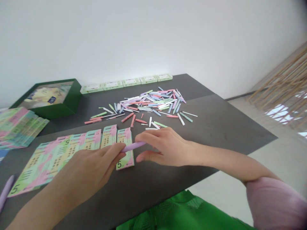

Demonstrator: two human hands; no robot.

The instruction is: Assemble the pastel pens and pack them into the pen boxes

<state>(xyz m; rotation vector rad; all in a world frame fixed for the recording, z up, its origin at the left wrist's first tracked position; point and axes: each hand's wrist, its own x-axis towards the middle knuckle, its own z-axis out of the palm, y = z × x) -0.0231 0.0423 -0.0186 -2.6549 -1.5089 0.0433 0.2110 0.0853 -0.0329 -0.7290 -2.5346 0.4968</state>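
A light purple pen (133, 146) is held sideways above the table between my two hands. My left hand (96, 164) pinches its left end between thumb and fingers. The fingers of my right hand (165, 147) curl over its other end, which they partly hide, while the right thumb sits lower, apart from the index finger. Behind the pen lies a narrow pink and green printed card box (124, 135) marked 5. More such boxes (69, 147) lie in a row to the left, partly covered by my left hand and forearm.
Loose pastel pens and pen parts (153, 102) are heaped mid-table. Pale green boxes (130, 82) line the wall. A dark green box (69, 102) holding a yellow packet stands left, near stacked printed boxes (21, 127). Another purple pen (6, 191) lies far left. The table's edge (249, 151) runs along the right.
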